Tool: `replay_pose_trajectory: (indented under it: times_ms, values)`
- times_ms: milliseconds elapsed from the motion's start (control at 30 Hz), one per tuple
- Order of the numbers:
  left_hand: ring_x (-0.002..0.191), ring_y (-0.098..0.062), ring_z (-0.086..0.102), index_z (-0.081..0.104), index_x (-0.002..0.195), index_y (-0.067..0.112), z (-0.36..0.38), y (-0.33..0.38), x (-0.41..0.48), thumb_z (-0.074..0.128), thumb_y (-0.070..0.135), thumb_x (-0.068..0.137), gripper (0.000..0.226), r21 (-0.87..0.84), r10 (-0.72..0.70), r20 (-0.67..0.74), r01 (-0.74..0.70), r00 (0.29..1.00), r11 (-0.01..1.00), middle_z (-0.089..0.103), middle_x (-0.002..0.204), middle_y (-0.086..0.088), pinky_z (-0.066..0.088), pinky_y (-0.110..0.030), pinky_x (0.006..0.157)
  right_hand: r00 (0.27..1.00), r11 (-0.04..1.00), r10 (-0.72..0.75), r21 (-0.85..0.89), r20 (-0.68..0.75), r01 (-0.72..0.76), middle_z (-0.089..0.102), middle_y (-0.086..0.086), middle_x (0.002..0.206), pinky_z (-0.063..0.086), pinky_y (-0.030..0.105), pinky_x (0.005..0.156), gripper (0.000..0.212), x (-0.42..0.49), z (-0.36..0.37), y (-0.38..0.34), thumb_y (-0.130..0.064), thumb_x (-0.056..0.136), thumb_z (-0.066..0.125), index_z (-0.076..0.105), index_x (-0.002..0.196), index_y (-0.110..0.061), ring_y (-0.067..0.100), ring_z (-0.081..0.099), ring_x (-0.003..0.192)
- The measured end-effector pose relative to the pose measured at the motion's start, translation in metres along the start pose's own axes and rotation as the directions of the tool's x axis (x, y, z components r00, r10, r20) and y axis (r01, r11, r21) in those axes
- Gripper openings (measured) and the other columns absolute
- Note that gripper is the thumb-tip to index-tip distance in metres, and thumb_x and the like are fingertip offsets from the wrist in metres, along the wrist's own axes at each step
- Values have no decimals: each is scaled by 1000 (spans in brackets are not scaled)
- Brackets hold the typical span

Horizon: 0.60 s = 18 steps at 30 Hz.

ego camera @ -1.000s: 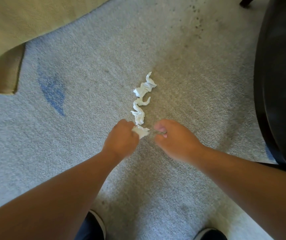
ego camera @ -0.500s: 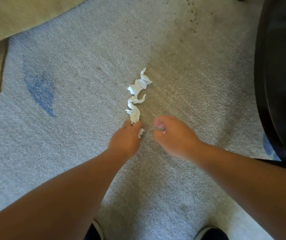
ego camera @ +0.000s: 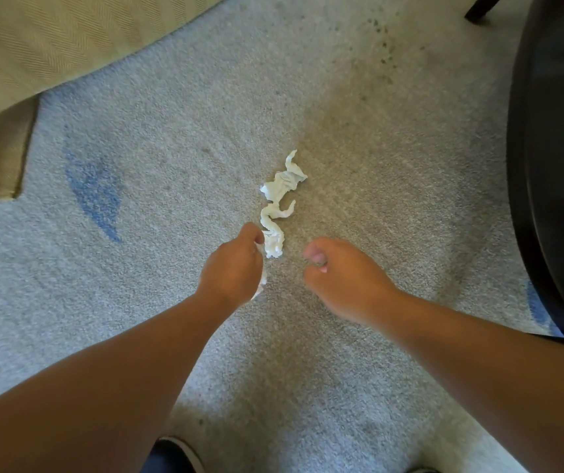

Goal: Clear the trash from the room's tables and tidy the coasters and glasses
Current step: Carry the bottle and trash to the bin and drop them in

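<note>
The pale grey carpet (ego camera: 342, 114) fills nearly the whole floor here, marked with a blue patch (ego camera: 96, 196) to the left and a scatter of dark specks (ego camera: 381, 46) further off. At the far left sits a beige, herringbone-woven upholstered seat (ego camera: 69, 39), its lower corner coming down to the carpet. Along the right side curves the rim of a dark, glossy round piece of furniture (ego camera: 560, 165), perhaps a table or a chair.

The person is bent over between the two, both bare arms reaching down. The left hand (ego camera: 236, 268) has its fingers curled round the near end of a long, twisted strip of crumpled white tissue (ego camera: 284, 186). The rest of the strip lies on the carpet, trailing away from the hand. The right hand (ego camera: 345, 281) hangs just beside it, apart from the tissue, fingers curled in, and I can see nothing in it.

I'd say this is the trash-gathering step, with a dropped scrap being picked up off the floor. The next move looks to call for bunching or lifting the whole strip so the loose far end does not tear off or drag. There is open carpet all round the tissue. The dark rim on the right is the nearest edge to mind when rising.
</note>
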<state>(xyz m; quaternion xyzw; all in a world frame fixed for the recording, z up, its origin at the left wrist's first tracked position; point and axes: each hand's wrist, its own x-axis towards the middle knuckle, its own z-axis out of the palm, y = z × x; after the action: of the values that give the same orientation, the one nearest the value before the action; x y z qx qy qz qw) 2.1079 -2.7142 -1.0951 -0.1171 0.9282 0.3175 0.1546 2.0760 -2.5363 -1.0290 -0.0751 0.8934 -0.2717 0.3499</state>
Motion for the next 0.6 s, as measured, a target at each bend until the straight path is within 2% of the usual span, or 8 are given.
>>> replay_pose_trajectory:
  times_ms: [33, 133, 200, 233, 300, 367, 433, 600]
  values:
    - [47, -18, 46, 44, 106, 22, -2, 0, 2, 36, 22, 99, 11, 2, -17, -26, 17, 1000, 1000, 52, 55, -1, 35, -32, 45, 1000, 1000, -2, 2, 1, 2, 54, -4, 121, 43, 25, 63, 36, 1, 0, -1, -32, 91, 49, 50, 127, -27, 2, 51, 74]
    - [46, -17, 50, 43, 100, 25, -9, 1, 7, 47, 41, 95, 17, -6, -55, -77, 55, 996, 998, 51, 53, 1, 37, -29, 44, 1000, 1000, 4, 2, -9, -4, 52, -6, 127, 51, 33, 79, 37, 2, -3, -3, -33, 91, 50, 50, 127, -29, 8, 56, 95]
    - [45, -15, 47, 40, 96, 30, -13, 3, 9, 58, 44, 88, 24, -29, -55, -81, 52, 995, 998, 50, 54, 3, 34, -27, 44, 1000, 1000, 8, 10, -18, -8, 52, -6, 127, 52, 34, 77, 36, 3, -4, -4, -33, 91, 51, 50, 127, -29, 10, 56, 96]
    - [46, -14, 46, 39, 95, 31, -14, 4, 10, 60, 39, 87, 24, -47, -43, -72, 40, 996, 998, 51, 59, 3, 33, -27, 44, 1000, 1000, 9, 12, -19, -8, 52, -5, 126, 51, 33, 76, 36, 4, -4, -3, -33, 91, 51, 50, 127, -29, 10, 56, 94]
    - [55, -11, 47, 40, 95, 31, -17, 6, 11, 57, 22, 87, 21, -86, -4, -53, -1, 999, 996, 52, 84, 4, 36, -30, 46, 1000, 1000, 8, 7, -17, -8, 52, -5, 127, 50, 30, 78, 36, 4, -5, -2, -33, 91, 51, 50, 127, -30, 9, 55, 98]
    - [66, -13, 49, 44, 93, 27, -18, 8, 13, 49, 8, 88, 20, -104, 21, -75, -28, 997, 994, 45, 100, 4, 43, -33, 52, 1000, 1000, 8, 6, -18, -8, 52, -5, 128, 47, 27, 78, 37, 4, -5, -2, -33, 91, 51, 50, 128, -30, 8, 54, 101]
    - [67, -16, 50, 48, 86, 24, -19, 9, 16, 42, 1, 88, 24, -119, 12, -115, -26, 993, 993, 44, 101, 3, 44, -32, 52, 1000, 1000, 10, 14, -17, -9, 52, -5, 127, 47, 27, 78, 38, 4, -6, -1, -33, 91, 51, 50, 128, -29, 7, 54, 101]
    - [64, -12, 52, 52, 76, 24, -16, 9, 23, 39, 3, 89, 28, -129, -45, -108, 31, 993, 991, 55, 88, 2, 33, -25, 49, 1000, 1000, 9, 4, -18, -9, 54, -6, 123, 48, 31, 85, 36, 4, -8, 0, -34, 91, 50, 50, 127, -29, 8, 54, 100]
